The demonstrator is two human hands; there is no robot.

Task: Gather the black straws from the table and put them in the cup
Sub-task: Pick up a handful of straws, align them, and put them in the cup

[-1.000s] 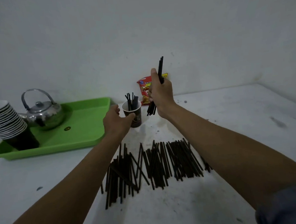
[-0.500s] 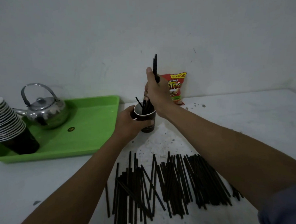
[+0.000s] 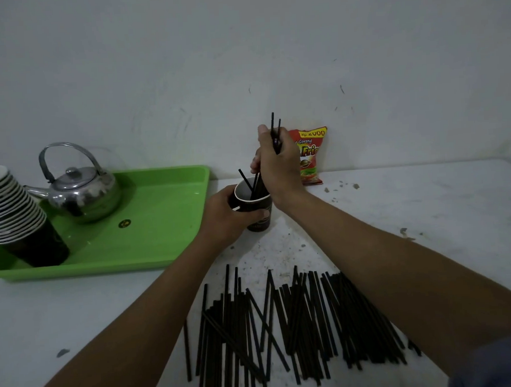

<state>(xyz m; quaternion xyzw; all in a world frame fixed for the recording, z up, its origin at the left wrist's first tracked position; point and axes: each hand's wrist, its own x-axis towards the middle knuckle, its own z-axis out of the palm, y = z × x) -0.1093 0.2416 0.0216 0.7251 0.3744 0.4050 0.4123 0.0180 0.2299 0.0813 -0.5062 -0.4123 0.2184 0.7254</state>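
Observation:
A dark paper cup stands on the white table, tilted slightly toward me. My left hand is wrapped around its left side. My right hand is just above the cup's rim, gripping a small bundle of black straws whose lower ends reach down into the cup. One straw leans out over the cup's left rim. Several loose black straws lie spread in a wide pile on the table near me, partly under my right forearm.
A green tray on the left holds a metal kettle and a stack of dark paper cups. A red snack packet leans against the wall behind the cup. The wall closes off the table's far edge.
My right hand brought its straw bundle from beside the cup to over it and lowered the ends inside. My left hand closed around the cup. The camera moved nearer.

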